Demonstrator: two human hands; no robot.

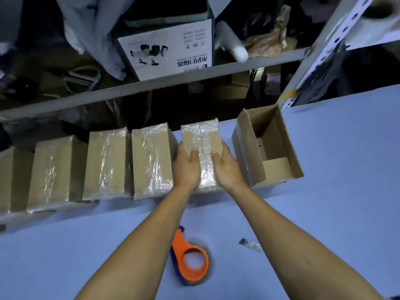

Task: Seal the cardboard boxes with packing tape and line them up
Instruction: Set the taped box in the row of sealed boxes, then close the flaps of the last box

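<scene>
**While both hands bracket a sealed box: the lining-up step**

With the tape dispenser [190,259] set down on the blue table [324,213], nearer the person than the boxes, taping of this one looks finished.

- Landmark: sealed box in hand [201,148], clear tape glinting along its top seam and over its far end.
- Left hand [186,167] lies against that box's left side, thumb up on the lid, fingers hidden down the side. Right hand [225,167] mirrors it on the right side, thumb on the lid. Both hold the box between palm and thumb; how far the hidden fingers curl I cannot tell.
- Left of the held box: a row of taped boxes [151,161] runs away toward the table's left edge, side by side. A narrow gap of blue table shows between the held box and the nearest of them.
- Right of the held box, just beside it: an open box [268,146], flaps up, untaped; whether anything lies inside cannot be told.
- Nearer than the held box and a little right: a small scrap of tape [250,244] on the table.
- Beyond the held box: a metal shelf [151,82] with clutter.

Judgement: the step in hand is placing. Next move calls for sliding the held box left until it meets its neighbour, squaring its near face with the row, then letting go. After that, the open box needs flaps folded and the dispenser picked up.
</scene>
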